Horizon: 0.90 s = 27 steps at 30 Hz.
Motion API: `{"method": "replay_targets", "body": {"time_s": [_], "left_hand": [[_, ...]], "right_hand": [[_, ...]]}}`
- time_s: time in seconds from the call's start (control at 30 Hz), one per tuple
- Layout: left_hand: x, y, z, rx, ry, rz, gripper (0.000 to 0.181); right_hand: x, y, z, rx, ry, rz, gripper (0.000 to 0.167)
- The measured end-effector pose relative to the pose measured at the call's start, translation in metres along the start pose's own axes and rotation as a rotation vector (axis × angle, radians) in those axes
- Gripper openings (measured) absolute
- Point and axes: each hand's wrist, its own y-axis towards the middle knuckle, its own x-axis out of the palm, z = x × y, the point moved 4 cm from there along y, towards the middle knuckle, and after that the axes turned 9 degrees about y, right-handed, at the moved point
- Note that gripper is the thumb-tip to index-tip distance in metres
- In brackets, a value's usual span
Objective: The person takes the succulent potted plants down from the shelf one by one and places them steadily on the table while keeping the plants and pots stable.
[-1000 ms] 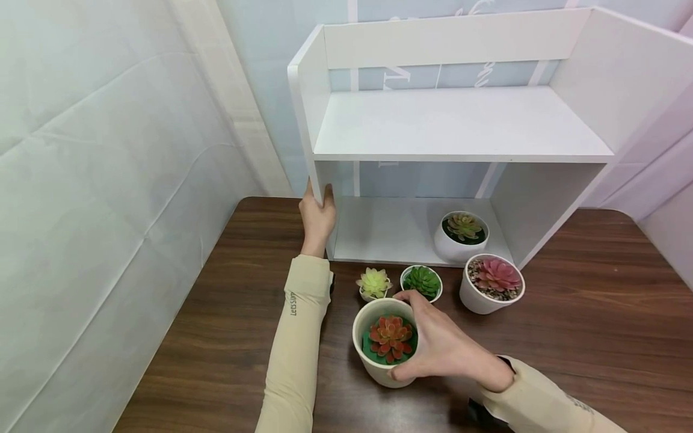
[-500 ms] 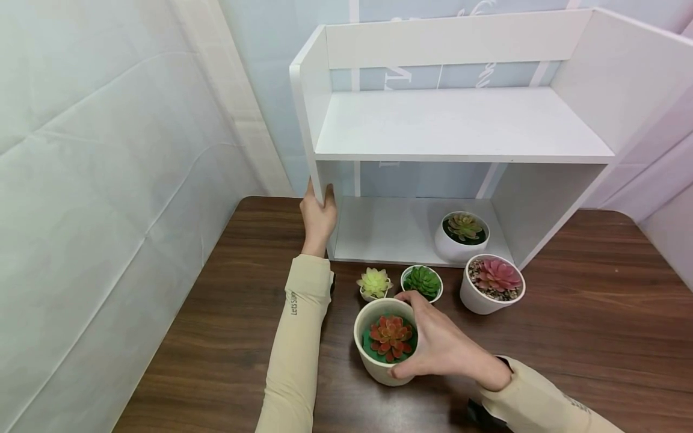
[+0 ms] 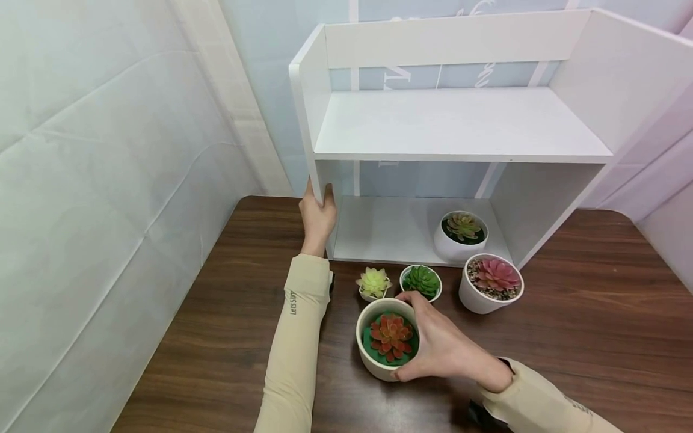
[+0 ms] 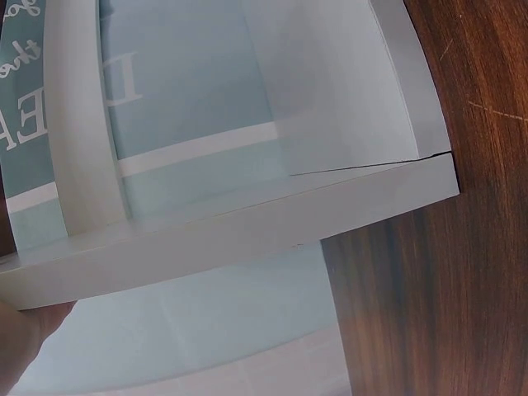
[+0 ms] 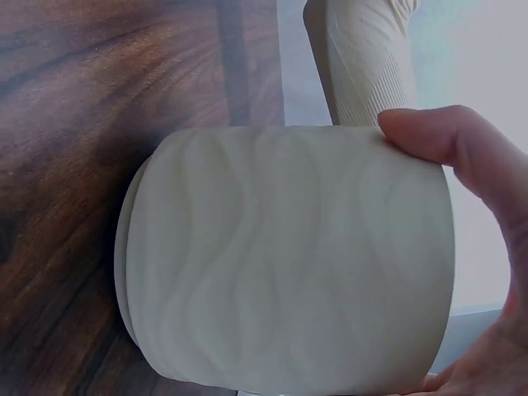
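In the head view my right hand grips the rim of a cream pot from the right, thumb at the near side and fingers at the far side. Inside the pot sits a red succulent on a green base. The right wrist view shows the wavy side of the pot over the wood; whether its base touches is unclear. My left hand holds the left side panel of a white two-tier shelf, the thumb on the inner face. The left wrist view shows only part of that hand.
A white pot with a green succulent stands on the lower tier's right. Before the shelf, on the wooden table, are a small yellow-green succulent, a dark green succulent and a white pot with a pink succulent.
The cream pot has shifted very slightly to the right in my right hand's grip and shows less of its side. My left hand stays on the shelf panel.
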Motion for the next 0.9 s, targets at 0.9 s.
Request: {"method": "replay_targets", "body": {"time_s": [0.9], "left_hand": [[0.000,-0.001,0.000,0.006,0.004,0.007,0.038]], "right_hand": [[0.000,-0.013,0.008,0.022,0.076,-0.007,0.111]]}}
